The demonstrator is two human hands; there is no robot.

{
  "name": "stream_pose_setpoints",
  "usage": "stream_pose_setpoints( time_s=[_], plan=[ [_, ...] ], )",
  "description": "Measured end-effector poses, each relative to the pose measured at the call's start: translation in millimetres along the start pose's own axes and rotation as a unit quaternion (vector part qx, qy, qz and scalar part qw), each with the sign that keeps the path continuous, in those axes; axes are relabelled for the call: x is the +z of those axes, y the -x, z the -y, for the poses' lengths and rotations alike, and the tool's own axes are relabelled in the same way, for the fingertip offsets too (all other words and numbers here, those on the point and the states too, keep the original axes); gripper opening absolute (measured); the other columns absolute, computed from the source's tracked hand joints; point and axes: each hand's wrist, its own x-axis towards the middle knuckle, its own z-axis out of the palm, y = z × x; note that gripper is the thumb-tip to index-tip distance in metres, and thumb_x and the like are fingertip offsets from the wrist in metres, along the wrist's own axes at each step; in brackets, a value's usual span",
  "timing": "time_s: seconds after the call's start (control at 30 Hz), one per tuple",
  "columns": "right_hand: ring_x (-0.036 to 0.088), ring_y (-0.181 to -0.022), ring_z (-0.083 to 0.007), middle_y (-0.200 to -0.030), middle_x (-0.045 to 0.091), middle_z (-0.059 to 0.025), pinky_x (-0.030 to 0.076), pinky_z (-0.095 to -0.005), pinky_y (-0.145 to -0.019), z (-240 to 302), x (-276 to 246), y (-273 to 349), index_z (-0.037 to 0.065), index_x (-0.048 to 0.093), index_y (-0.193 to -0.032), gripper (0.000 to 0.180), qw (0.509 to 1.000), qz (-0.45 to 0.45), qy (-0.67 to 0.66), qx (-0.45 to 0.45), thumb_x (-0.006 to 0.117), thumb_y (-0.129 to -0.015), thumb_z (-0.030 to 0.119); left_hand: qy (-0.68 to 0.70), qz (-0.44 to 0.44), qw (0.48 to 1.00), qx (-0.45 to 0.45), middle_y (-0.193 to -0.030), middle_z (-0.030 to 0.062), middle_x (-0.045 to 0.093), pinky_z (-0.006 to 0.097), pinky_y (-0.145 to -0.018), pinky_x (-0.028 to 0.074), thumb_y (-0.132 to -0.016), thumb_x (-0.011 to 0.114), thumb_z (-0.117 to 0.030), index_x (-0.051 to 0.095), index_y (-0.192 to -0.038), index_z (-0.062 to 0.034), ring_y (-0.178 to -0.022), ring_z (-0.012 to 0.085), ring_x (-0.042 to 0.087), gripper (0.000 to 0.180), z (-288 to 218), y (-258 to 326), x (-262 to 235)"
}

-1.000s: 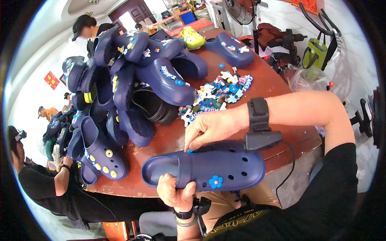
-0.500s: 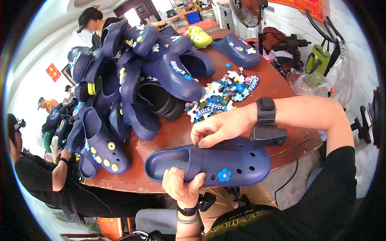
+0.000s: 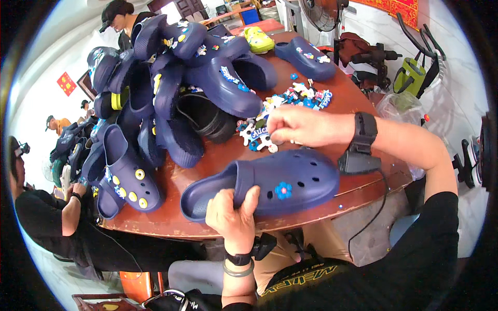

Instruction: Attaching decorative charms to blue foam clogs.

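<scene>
A navy foam clog [image 3: 311,176] is tilted at the table's near edge, a blue flower charm [image 3: 284,190] fixed in one of its holes. My left hand [image 3: 231,215] grips the clog by the side of its opening, thumb on the near rim. Over the near part of a heap of shoe charms [image 3: 306,97] is my right hand [image 3: 301,126], its fingers curled down. Whatever those fingers pinch is hidden. White, blue and lettered pieces show beside and beneath them.
A tall pile of navy clogs [image 3: 223,88] covers the left of the brown table [image 3: 223,166]. A yellow-green clog [image 3: 258,40] and a navy clog [image 3: 305,58] lie at the far side. Another person [image 3: 46,217] works at the left. A fan [image 3: 321,13] stands behind.
My right hand has moved from the clog's upper edge, up and right, to the charm heap. The clog has tilted in my left hand, its toe end higher.
</scene>
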Motion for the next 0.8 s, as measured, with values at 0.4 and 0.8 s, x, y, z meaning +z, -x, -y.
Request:
stream_pose_setpoints(
  time_s=[0.4,0.8],
  plan=[
    [0.062,-0.060,-0.0325,-0.063,0.059,-0.0155,0.049,-0.0412,-0.053,44,38,36,0.001,0.052,-0.073,0.054,0.900,-0.023,0.363,-0.240,0.068,-0.079,0.053,0.027,-0.011,1.000,0.000,-0.062,0.0084,0.044,0.030,-0.053,0.037,-0.086,0.072,-0.022,0.048,-0.074,-0.0027,-0.057,0.0175,0.035,0.033,0,-5,2],
    [0.060,-0.074,-0.0382,-0.076,0.057,-0.0163,0.047,-0.0473,-0.064,17,17,45,0.005,0.053,-0.099,0.022,0.968,-0.121,0.215,-0.045,0.053,-0.096,0.026,0.024,-0.010,1.000,-0.017,-0.063,0.0117,0.049,0.038,-0.054,0.037,-0.076,0.080,-0.030,0.052,-0.076,-0.0033,-0.058,0.0304,0.045,0.039,-1,-2,4]
  ],
)
